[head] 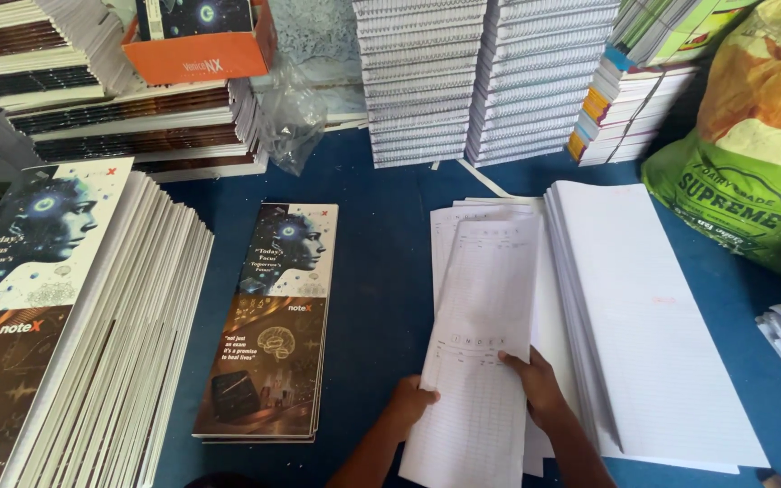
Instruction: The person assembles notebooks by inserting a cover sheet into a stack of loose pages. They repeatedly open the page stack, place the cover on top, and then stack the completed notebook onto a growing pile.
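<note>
My left hand [410, 404] pinches the left edge of a long printed sheet [485, 334], and my right hand [535, 384] lies flat on the same sheet, the fingers spread over its right half, so both hands are closed on this one paper. The sheet is lifted a little from the pile of printed sheets [449, 230] that lies on the blue table [381, 271], near the front edge and a bit right of the middle. Just beside it on the right is the thick stack of ruled pages [653, 316], touching or almost touching the pile. To the left, apart from my hands, lies a low stack of printed covers [273, 325], and at the left edge a much taller, slanted stack of covers [74, 334]. To do this well, I think I must be sure that I hold only one sheet: the thumb of the left hand should slide the top paper away from the one under it, because such thin sheets stick together. I should keep the sheet straight between both hands, not let it bend in the middle, and keep its long edges parallel to the edges of the piles. The pressure must be light, otherwise the paper gets a crease near my fingers. Along the back edge of the table stand stacks of finished notebooks [490, 81], and at the right a green sack [743, 181]; neither is in my way.
</note>
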